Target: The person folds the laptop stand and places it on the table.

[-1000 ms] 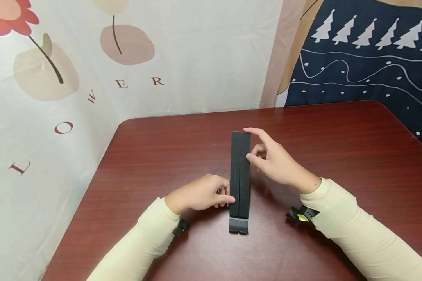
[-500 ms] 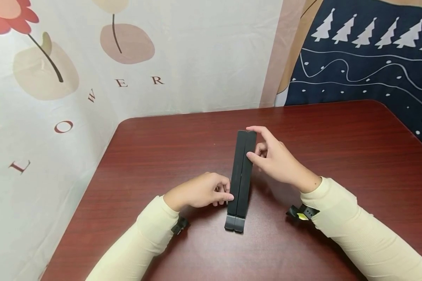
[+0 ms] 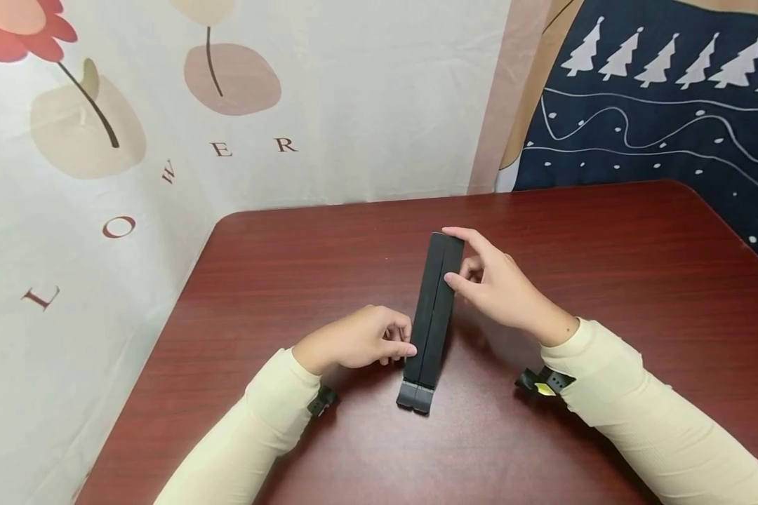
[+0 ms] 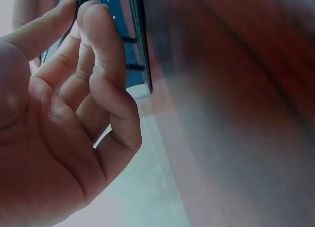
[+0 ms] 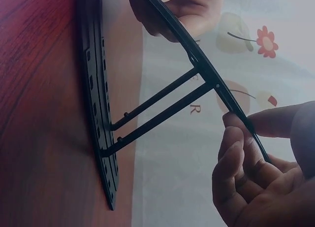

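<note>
- Subject: a black folding stand (image 3: 426, 308), located near the middle of the reddish-brown table (image 3: 290, 266) and angled, its far end leaning to the right.
- Construction: two narrow panels are seen side by side along a centre seam; curved end lips (image 3: 410, 396) are carried at the near end. In the right wrist view, slim struts (image 5: 160, 119) are seen joining the upper panel to a slotted base rail (image 5: 100, 123), which appears to lie along the table.
- Left hand (image 3: 363, 340): the left edge is pinched toward the near end, thumb on the upper face, fingers bent and bunched below.
- Right hand (image 3: 502, 284): the far end is held by its right side — index fingertip over the end edge, thumb lower on the panel edge, remaining fingers curled behind.
- Handling (judged): light and stiff, with little flex expected in the panels; material not determinable. A smooth, perhaps mildly slippery face is suspected.
- Weak points (judged): the strut joints; side loads there are best avoided, and fingers are best kept out of the gap between panel and rail.
- Preferred hold (judged): the outer panel edges, one hand near each end — twisting is thereby limited.
</note>
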Tool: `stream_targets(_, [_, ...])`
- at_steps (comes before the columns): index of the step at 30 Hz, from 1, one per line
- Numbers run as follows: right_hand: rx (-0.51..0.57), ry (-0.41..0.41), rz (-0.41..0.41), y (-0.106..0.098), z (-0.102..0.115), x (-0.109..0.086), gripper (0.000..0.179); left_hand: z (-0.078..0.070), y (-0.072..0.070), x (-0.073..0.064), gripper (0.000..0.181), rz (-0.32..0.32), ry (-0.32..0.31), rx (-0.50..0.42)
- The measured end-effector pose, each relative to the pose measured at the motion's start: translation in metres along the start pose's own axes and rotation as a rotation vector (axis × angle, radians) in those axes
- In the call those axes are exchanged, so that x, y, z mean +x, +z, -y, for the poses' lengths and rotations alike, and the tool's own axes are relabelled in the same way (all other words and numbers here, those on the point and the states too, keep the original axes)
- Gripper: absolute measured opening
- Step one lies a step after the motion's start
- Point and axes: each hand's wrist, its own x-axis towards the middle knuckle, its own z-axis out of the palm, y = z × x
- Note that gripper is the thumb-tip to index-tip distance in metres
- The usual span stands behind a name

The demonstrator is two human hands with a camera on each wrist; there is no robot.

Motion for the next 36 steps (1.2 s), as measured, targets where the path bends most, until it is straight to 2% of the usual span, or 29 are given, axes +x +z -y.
stream_targets(5, [0.053,0.036,0.003,0.0005,-0.0011,0.0,0.069,0.0031,-0.0053,-0.0017,0.019,-0.021,-0.032,0.011])
stream_targets(10, [0.075,0.05,0.01,-0.0002,0.0006,0.0004,0.072,0.0033,-0.0083,-0.0022,0.017,-0.022,-0.049,-0.019])
stream_targets(31, [0.083,0.096,0.007,0.0003,0.0037,-0.0012,0.073,0.0066,-0.0069,-0.0011,0.015,-0.019,-0.057,-0.004])
stream_targets(36, [0.09,0.111,0.008,0.0001,0.003,-0.0006,0.068,0.0057,-0.0062,-0.001,0.015,-0.018,-0.053,0.023])
